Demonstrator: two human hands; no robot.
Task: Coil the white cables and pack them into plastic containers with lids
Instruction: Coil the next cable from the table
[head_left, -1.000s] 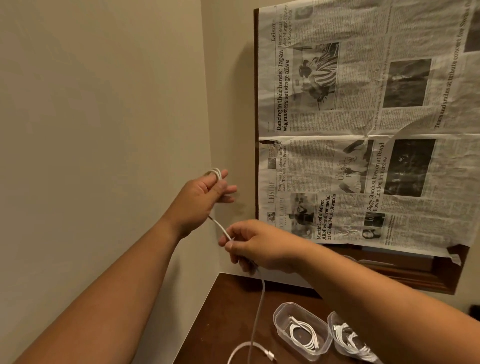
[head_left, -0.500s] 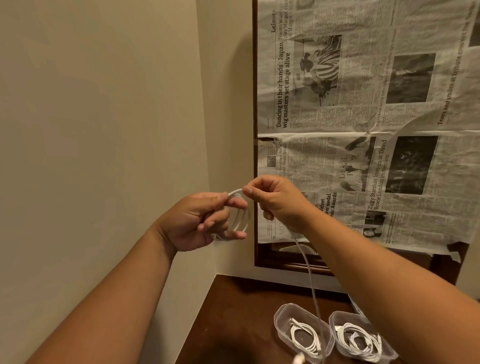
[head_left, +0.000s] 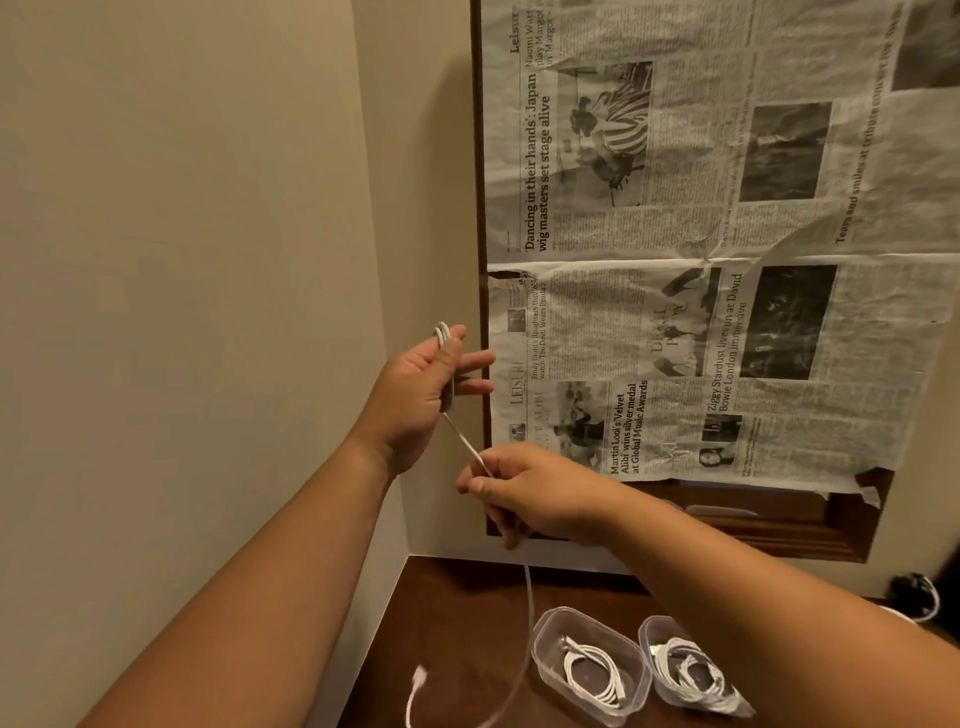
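My left hand (head_left: 423, 389) is raised in front of the wall corner and holds a small coil of white cable (head_left: 443, 335), pinned by the thumb while the other fingers stretch out. From the coil the cable runs down to my right hand (head_left: 524, 493), which pinches it lower and to the right. Below that hand the cable hangs slack to the dark wooden table (head_left: 457, 623), its loose plug end (head_left: 418, 678) swinging just above the surface. Two clear plastic containers (head_left: 589, 662) (head_left: 691, 670) sit on the table, each holding a coiled white cable. No lids are visible.
A wood-framed panel covered with newspaper (head_left: 701, 260) hangs on the back wall. A beige wall (head_left: 182, 260) closes the left side. Another white cable with a dark object (head_left: 917, 597) lies at the table's far right.
My hands were together at the coil half a second ago. Now the left hand has risen and turned upright, and the right hand has slid down along the cable, drawing out a new length.
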